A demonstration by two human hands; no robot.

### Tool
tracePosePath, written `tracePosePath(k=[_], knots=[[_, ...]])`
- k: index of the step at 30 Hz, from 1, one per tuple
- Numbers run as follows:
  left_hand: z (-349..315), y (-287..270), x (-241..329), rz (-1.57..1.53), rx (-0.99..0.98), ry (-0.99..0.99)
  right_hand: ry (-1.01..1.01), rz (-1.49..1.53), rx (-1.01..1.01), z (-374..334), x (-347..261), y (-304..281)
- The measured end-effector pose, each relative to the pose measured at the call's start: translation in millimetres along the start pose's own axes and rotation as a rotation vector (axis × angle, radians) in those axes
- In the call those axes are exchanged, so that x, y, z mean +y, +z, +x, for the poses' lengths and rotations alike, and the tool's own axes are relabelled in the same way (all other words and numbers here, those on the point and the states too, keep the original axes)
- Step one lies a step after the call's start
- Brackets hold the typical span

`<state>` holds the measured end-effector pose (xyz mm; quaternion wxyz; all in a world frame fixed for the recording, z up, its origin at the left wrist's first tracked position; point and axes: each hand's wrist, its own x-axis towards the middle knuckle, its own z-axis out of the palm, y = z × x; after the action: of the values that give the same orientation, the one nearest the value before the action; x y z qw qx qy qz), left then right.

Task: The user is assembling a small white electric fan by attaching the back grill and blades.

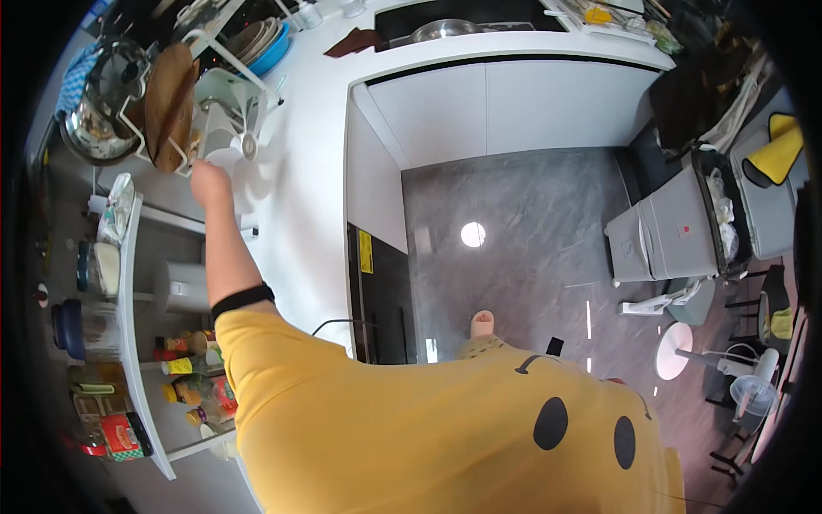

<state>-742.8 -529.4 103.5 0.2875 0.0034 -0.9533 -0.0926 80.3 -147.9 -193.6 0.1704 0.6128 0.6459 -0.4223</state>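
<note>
My left hand (210,182) reaches out to the far left, its fingers curled closed by the front of a white dish rack (182,159). What the fingers hold, if anything, is hidden. Just beyond the hand, a brown wooden cutting board (171,103) stands on edge in the rack. A shiny metal pot (103,128) with a glass lid sits left of the board. Close by on the right are white plastic, blade-like parts (246,147) around a hub, and a pale green bowl (224,89). My right hand is out of view.
A white counter (295,163) runs beside my arm. Shelves (130,343) with jars and sauce bottles (193,364) stand at the left. Farther off are a blue basin (272,53) and a pan (445,31) on the hob. A grey bin (664,231) and a fan (753,394) stand at the right.
</note>
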Motion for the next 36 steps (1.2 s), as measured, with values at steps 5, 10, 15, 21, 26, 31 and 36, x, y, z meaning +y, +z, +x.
tracePosePath(k=[5,10,15,21,26,31,36], knots=[[-17.2,35.3,51.7,-0.987,-0.286,-0.249,-0.191,-0.193,-0.039,26.1,23.7,3.9],[-185.8,-40.5,231.4,-1.627,-1.102,-0.206,-0.297,0.319,0.062,23.9,-59.4,-27.7],[-360.3,-123.7,353.0,-1.633,-1.687,0.005,-0.612,1.182,-0.172,-40.4,-125.7,-98.3],[-533.1,-212.3,425.7,-1.378,-2.168,0.250,-0.998,1.609,-0.042,-131.2,-71.0,-173.9],[-640.3,-259.8,468.6,-1.087,-2.366,0.366,-1.092,2.088,-0.171,-138.8,34.2,-185.8],[-723.8,-290.2,501.7,-0.907,-2.470,0.536,-0.972,2.160,0.170,-157.4,110.3,-190.0],[-778.3,-296.0,529.7,-0.732,-2.601,0.720,-1.084,2.363,0.385,-160.5,165.0,-199.6]])
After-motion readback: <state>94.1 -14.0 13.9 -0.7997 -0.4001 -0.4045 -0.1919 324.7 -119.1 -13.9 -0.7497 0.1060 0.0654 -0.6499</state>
